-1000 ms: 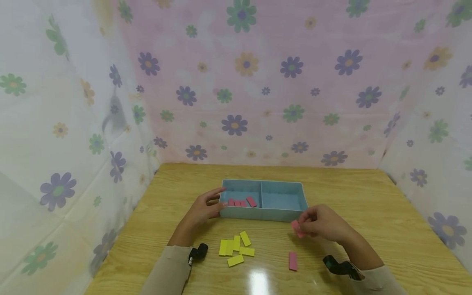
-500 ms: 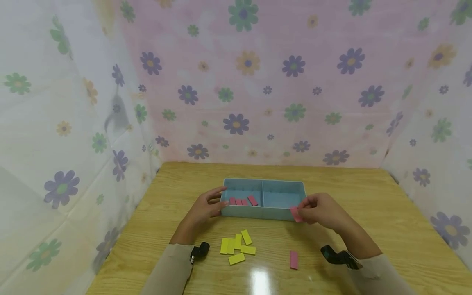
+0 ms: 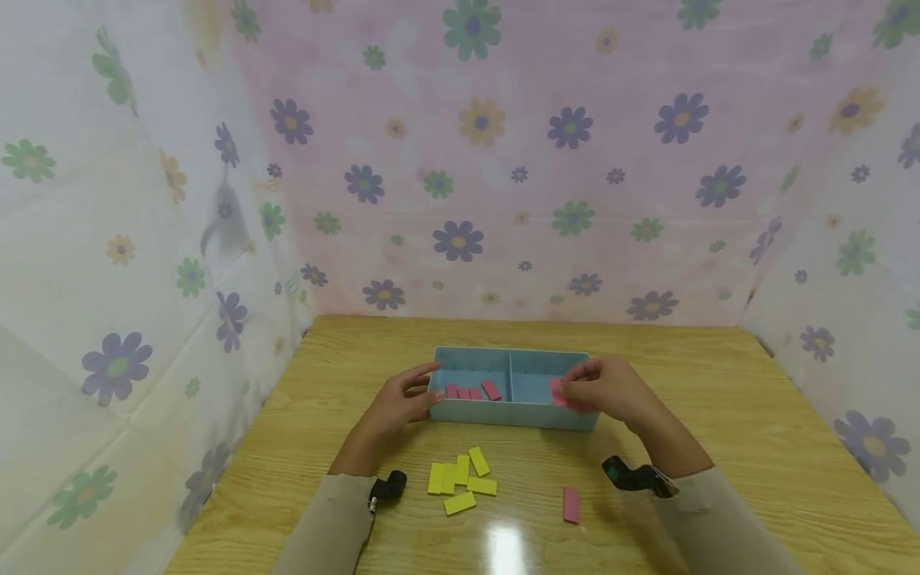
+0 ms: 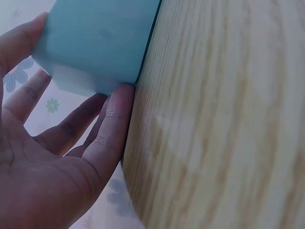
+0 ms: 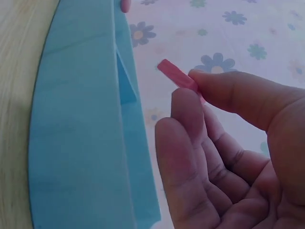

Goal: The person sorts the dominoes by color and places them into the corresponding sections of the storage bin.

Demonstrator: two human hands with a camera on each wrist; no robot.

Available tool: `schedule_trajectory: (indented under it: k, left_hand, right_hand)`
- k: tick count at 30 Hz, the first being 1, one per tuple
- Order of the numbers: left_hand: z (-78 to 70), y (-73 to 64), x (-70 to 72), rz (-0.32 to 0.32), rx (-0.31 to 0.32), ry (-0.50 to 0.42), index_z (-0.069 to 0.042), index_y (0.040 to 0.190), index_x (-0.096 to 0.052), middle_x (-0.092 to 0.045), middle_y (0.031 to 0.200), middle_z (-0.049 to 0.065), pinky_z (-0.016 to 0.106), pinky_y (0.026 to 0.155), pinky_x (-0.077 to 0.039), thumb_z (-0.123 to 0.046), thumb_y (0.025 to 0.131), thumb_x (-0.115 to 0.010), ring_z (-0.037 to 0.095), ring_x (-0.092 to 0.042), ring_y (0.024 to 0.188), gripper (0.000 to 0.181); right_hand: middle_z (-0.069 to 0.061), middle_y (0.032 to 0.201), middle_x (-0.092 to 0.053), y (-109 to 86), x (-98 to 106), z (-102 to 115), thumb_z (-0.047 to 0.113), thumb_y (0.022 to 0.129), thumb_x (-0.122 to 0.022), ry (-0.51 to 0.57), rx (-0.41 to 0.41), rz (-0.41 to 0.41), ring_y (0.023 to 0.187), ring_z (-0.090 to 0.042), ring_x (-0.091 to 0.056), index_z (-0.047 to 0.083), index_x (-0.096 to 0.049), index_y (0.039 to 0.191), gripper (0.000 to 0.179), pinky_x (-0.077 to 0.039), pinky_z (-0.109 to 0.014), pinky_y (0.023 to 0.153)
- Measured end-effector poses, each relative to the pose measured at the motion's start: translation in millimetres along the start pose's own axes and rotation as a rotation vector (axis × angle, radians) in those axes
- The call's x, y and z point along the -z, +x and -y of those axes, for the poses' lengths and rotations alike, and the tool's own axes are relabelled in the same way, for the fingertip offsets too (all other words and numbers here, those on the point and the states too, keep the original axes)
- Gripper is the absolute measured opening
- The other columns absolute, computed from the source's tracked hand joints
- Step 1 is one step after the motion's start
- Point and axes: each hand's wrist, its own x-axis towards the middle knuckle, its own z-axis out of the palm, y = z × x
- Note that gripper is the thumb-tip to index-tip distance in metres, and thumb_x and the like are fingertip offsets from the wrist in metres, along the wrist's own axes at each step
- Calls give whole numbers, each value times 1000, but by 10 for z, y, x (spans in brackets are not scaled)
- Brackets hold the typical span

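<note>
Head cam's the only one catching the yellow tiles (image 3: 462, 469) on the worktop (image 3: 359, 359). Right wrist cam clearly shows the right hand (image 5: 237, 160) pinching a pink tile (image 5: 174, 72), above the tray's (image 3: 474, 412) right half; left hand (image 4: 52, 167), fingers loose, touches the tray's end.

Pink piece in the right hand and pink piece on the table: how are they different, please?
The right hand pinches the held piece, while nothing holds the loose piece on the table. The held piece is raised above the right compartment of the blue box; the loose piece lies flat before the box. Both are pink.
</note>
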Motion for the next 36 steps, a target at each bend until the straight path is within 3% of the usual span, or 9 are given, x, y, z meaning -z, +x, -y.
schedule_trajectory:
  k: [8,25,36]
  left_hand:
    - [9,-1,0,1,-5,7,-26,157,-47,-43,161,18,50,99,-58,-30,100,-72,40,-50,142,63]
    - [9,-3,7,0,3,10,-27,157,-46,-44,160,17,50,100,-58,-34,98,-74,40,-49,143,65]
    - [4,1,-4,5,1,11,-25,158,-45,-44,160,17,49,100,-58,-34,98,-74,39,-50,142,67]
  right_hand:
    - [-12,112,-77,130,0,105,38,93,-79,61,-9,4,102,-35,-75,2,-71,126,50,-64,-43,85]
    - [-12,107,-77,357,-151,236,34,91,-82,131,-18,32,105,-38,-74,3,-72,122,45,-63,-46,88]
    - [-13,102,-77,483,-363,258,25,95,-78,152,-9,47,95,-31,-76,1,-76,116,32,-64,-46,85]
